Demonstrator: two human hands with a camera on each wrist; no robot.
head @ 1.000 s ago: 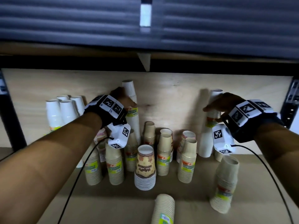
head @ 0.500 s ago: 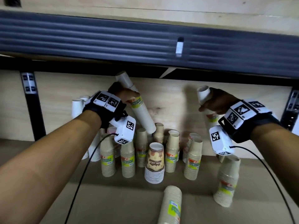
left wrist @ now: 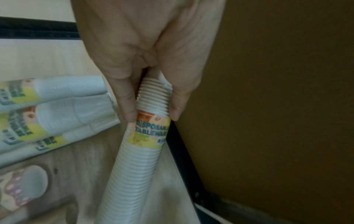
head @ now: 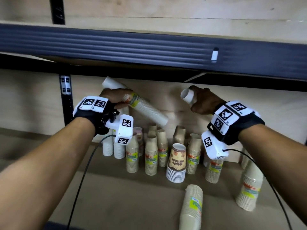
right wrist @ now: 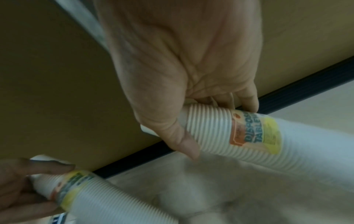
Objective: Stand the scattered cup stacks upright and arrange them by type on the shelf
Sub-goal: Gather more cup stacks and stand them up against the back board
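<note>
My left hand (head: 116, 98) grips a long white cup stack (head: 146, 110) near its narrow end; the stack is lifted and tilts down to the right, its label (left wrist: 151, 131) just below my fingers (left wrist: 128, 106). My right hand (head: 201, 102) holds a second tall white stack (head: 186, 97) by its narrow top, most of it hidden behind the wrist; the right wrist view shows thumb and fingers wrapped round that stack (right wrist: 249, 136). Below stand several beige stacks (head: 151, 156) and a brown patterned stack (head: 177, 163). One beige stack (head: 192, 206) lies on its side in front.
Upright white stacks (head: 113, 146) stand at the back left by a black upright post (head: 66, 100). A leaning beige stack (head: 249, 188) is at the right. The dark edge of the upper shelf (head: 149, 47) hangs close above both hands. Cables trail from both wrists.
Both white stacks have been lifted off the shelf. The left one has tipped from upright to a steep slant, and the right one has risen with my hand.
</note>
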